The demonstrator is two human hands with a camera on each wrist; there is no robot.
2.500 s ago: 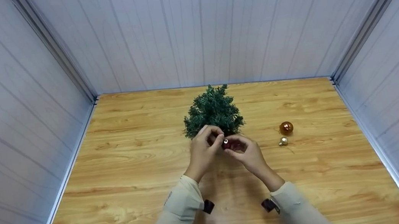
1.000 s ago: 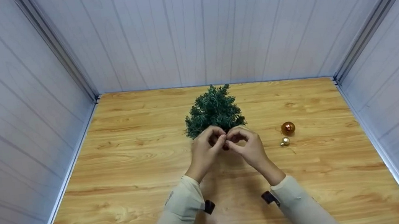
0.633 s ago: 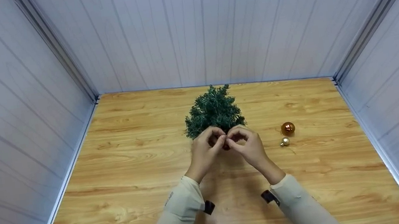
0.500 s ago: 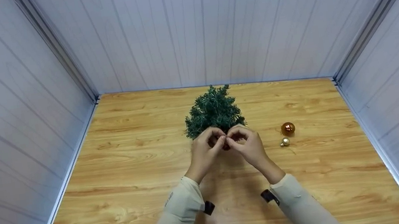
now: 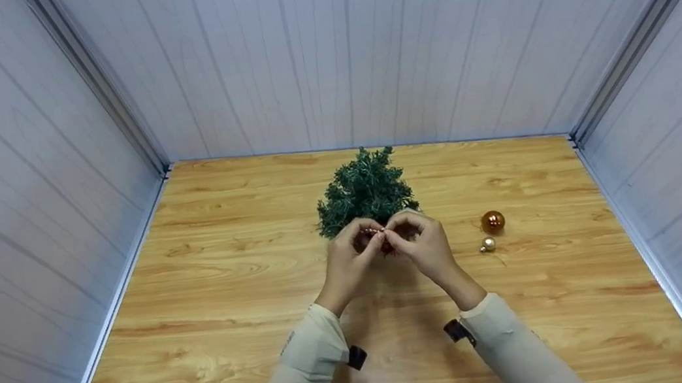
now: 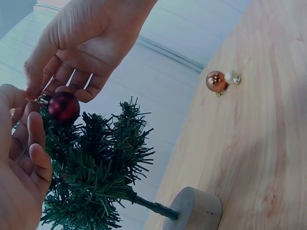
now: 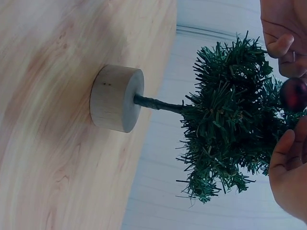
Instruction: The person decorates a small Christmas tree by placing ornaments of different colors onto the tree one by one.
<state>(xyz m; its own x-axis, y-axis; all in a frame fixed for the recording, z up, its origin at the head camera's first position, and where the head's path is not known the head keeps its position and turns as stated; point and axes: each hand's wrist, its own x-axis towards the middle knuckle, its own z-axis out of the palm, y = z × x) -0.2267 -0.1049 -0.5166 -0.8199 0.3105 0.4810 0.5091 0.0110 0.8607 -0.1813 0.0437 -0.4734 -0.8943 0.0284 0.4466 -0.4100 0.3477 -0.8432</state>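
The left hand (image 5: 349,253) and right hand (image 5: 425,244) are pinching the red ball (image 6: 64,107) by its loop (image 6: 32,100), in front of the tree (image 5: 364,190); an orange ball (image 5: 493,222) and gold ball (image 5: 488,243) are lying on the worktop (image 5: 232,364).

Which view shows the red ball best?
Left wrist: the red ball shows nearly whole, metallic cap included. The right wrist view cuts it off at the frame's edge; in the head view, fingers mostly hide it.
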